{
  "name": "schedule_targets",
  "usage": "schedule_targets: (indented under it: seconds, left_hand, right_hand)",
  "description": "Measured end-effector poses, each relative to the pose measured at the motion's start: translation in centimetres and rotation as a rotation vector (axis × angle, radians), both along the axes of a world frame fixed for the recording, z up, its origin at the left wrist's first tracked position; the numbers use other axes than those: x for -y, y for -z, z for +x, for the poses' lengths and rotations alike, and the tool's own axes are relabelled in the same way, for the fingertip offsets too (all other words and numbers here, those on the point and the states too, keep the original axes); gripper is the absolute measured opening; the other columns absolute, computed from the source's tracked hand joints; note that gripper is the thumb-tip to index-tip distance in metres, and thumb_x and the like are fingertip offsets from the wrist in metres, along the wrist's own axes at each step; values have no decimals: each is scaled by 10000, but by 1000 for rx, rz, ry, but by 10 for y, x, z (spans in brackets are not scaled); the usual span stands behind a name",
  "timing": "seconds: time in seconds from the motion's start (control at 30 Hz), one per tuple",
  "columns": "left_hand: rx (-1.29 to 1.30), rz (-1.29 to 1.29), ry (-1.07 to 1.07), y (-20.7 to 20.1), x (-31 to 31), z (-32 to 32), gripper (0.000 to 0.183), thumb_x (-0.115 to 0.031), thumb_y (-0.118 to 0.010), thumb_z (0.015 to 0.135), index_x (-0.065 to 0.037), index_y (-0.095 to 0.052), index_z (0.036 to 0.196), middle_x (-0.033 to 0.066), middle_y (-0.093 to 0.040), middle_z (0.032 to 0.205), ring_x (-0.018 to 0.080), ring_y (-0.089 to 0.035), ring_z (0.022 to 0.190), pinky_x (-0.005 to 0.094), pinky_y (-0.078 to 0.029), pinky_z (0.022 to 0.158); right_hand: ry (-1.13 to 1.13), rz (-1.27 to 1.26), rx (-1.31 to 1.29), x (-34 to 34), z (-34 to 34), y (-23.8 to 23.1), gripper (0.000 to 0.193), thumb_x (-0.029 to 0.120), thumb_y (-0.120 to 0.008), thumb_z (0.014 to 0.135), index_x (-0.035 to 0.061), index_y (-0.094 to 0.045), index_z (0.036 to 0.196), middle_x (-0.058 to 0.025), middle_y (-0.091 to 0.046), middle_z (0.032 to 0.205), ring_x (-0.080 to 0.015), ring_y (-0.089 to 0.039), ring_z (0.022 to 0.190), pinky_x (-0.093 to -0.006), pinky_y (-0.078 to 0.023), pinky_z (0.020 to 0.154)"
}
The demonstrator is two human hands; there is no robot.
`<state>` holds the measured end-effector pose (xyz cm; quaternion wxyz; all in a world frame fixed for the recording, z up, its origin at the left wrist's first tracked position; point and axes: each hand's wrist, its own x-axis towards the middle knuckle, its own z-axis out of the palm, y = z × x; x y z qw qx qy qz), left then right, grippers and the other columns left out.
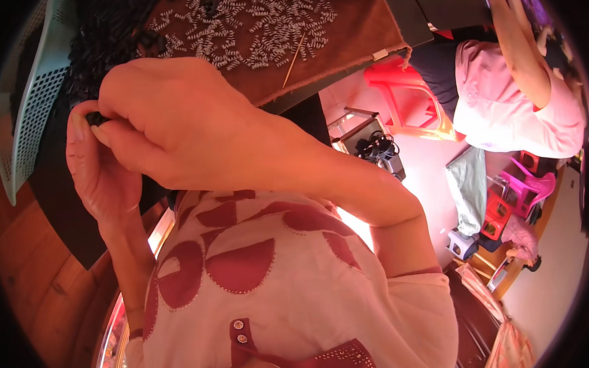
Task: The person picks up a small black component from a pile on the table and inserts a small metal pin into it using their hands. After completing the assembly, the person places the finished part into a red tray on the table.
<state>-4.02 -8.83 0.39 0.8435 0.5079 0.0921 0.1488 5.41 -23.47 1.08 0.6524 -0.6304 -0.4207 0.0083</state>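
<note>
My right hand [173,118] reaches across in front of me and meets my left hand [100,174] at the left. Between their fingertips is a small black piece [95,118], mostly covered, so its exact kind does not show. Both hands are closed around it, the right one lying over part of the left. Just beyond them is a heap of small black parts [108,38]. Many small metal coil springs [274,24] lie scattered on a brown cloth [371,37], together with a thin wooden stick [293,61].
A pale green perforated basket [41,91] stands at the left edge of the dark table [66,208]. To the right are a red plastic stool [404,100], a seated person in a pink top [505,107], black cables [377,146] and a magenta chair [531,182].
</note>
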Motion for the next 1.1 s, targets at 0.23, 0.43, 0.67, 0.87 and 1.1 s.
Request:
schedule_targets:
  seconds: [0.23,0.43,0.67,0.87,1.1]
  left_hand:
    - [41,56,70,5,-6,1,274,-202,-406,1042,28,-484,1168,118,-594,1070,164,-597,987,308,-474,880]
    - [-88,499,-236,7,-5,-12,253,-183,-421,1031,33,-535,1100,115,-596,1061,162,-610,930,301,-489,829]
    - [-38,94,89,-4,11,10,204,-207,-515,1012,-24,-606,1015,36,-620,781,86,-536,629,217,-432,575]
    - [-10,193,197,9,-1,2,248,-216,-480,1018,12,-577,1027,91,-607,964,104,-576,739,223,-469,557]
    - [-1,265,177,7,-10,-3,244,-221,-522,1005,7,-607,981,60,-601,912,100,-549,619,216,-453,557]
  right_hand:
    - [189,-158,329,1,-5,5,95,127,-659,713,58,-597,731,-45,-529,676,-214,-607,668,-350,-497,497]
    - [111,-197,430,14,-8,1,108,148,-628,747,53,-624,797,-44,-617,743,-221,-635,692,-354,-506,487]
    - [26,-20,235,19,3,6,162,-79,-680,786,-26,-609,921,-70,-557,672,-180,-508,539,-284,-386,471]
    - [-52,-92,253,17,1,6,161,-102,-659,788,-34,-602,923,-86,-572,699,-178,-507,545,-287,-377,473]
    - [-40,-173,309,8,-5,0,157,-91,-665,787,-24,-584,903,-68,-527,674,-172,-475,521,-298,-344,454]
